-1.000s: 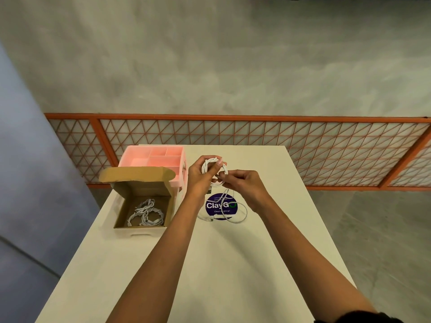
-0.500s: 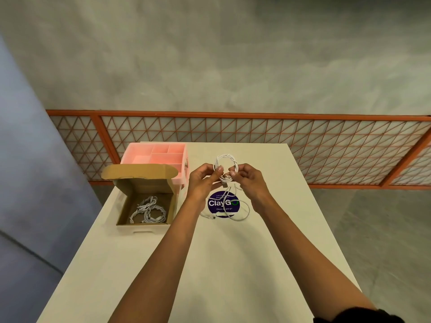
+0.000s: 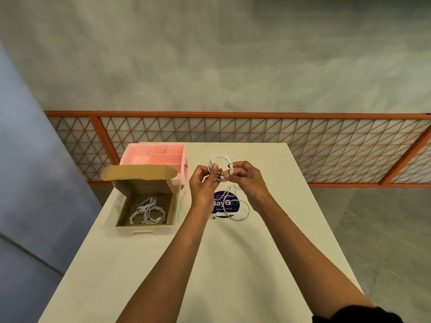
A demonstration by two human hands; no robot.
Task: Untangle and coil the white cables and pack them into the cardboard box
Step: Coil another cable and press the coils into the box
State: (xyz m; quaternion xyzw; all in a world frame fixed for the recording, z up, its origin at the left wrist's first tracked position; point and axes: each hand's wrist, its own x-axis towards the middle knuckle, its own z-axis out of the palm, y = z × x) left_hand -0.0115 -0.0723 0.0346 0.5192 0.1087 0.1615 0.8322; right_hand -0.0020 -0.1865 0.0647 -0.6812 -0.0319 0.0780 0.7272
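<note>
A white cable [image 3: 221, 159] is wound into a small twisted ring held up above the table. My left hand [image 3: 202, 183] pinches the ring's left side and my right hand [image 3: 248, 180] pinches its lower right side. The cable's loose tail [image 3: 242, 212] hangs down and loops on the table over a round purple sticker [image 3: 229, 203]. To the left stands the open cardboard box [image 3: 121, 206] with its lid flap up, and coiled white cables [image 3: 148, 212] lie inside it.
A pink compartment tray [image 3: 161, 155] stands behind the box at the table's far left. The white table [image 3: 210, 264] runs toward me. An orange mesh railing [image 3: 303, 145] lies beyond the far edge, with grey floor to the right.
The coil has risen from inside my left hand and now stands as a ring between both hands. My hands have shifted slightly to the right and apart.
</note>
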